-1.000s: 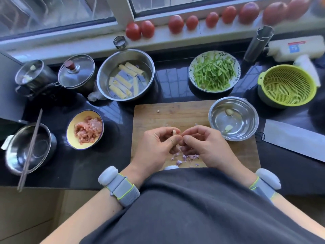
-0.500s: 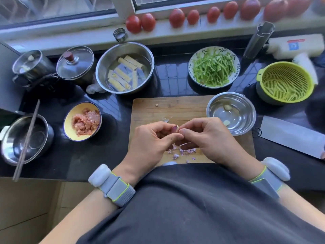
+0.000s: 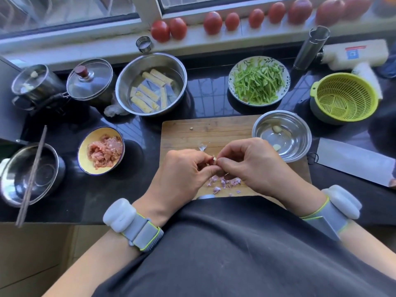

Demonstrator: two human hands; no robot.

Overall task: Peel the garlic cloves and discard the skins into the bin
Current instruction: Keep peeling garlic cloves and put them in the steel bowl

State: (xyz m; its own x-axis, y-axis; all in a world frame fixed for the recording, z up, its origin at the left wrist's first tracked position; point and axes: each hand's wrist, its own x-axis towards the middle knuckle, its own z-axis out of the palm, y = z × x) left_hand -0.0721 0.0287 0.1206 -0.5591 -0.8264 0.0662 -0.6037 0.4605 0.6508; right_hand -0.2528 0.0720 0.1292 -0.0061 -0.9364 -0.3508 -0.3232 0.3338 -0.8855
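Observation:
A small garlic clove [image 3: 213, 160] with reddish-purple skin is pinched between both hands above the wooden cutting board [image 3: 205, 131]. My left hand [image 3: 182, 176] grips it from the left; my right hand [image 3: 255, 166] pinches its tip from the right. Purple skin scraps [image 3: 225, 183] lie on the board under my hands, and a pale scrap [image 3: 202, 146] lies just beyond them. Two peeled cloves [image 3: 276, 129] sit in a steel bowl [image 3: 300, 144] at the board's right corner. No bin is in view.
A cleaver [image 3: 351, 161] lies right of the board. A yellow bowl of minced meat [image 3: 100, 150], a steel bowl with chopsticks [image 3: 27, 174], a pot of tofu strips [image 3: 150, 82], a plate of green strips [image 3: 258, 80], a green colander [image 3: 344, 99] and lidded pots surround the board.
Both hands stay together on the clove; more of its reddish skin shows between the fingertips. The view has shifted slightly.

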